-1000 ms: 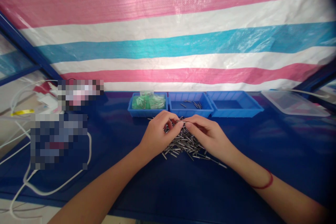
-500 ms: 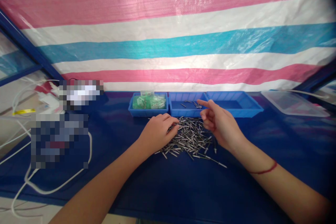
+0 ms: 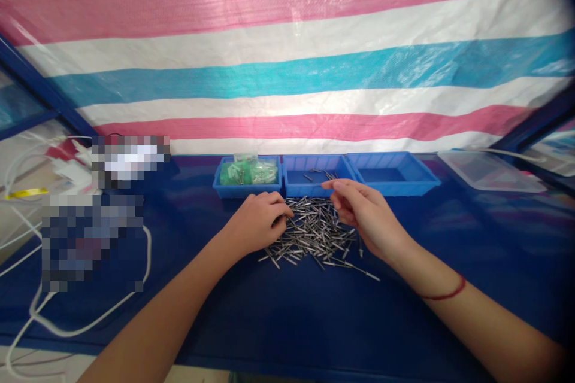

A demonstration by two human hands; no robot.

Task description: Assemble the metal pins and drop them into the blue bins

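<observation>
A loose heap of metal blind rivets (image 3: 314,230) lies on the blue table before me. At its left edge is my left hand (image 3: 254,222), palm down, the fingers and thumb curled around a small dark gap. What those fingers hold, if anything, is hidden. My right hand (image 3: 363,206) hovers over the heap's upper right side, beside the front rim of the middle blue bin (image 3: 294,176). Its forefinger points left with the thumb close by, and the other fingers bend loosely; I see nothing held. A few rivets (image 3: 330,175) lie inside that bin.
The left blue bin (image 3: 224,192) holds green-and-clear bags (image 3: 245,172) of small metal parts. Adjoining the middle bin is the right blue bin (image 3: 390,175). A clear plastic lid (image 3: 489,172) lies farther right. White cables (image 3: 148,257) and blurred-out items occupy the table's left side.
My right hand has come back from over the middle bin toward the heap, its forefinger and thumb drawing closer. My left hand stays by the heap's left edge. The view has shifted slightly.
</observation>
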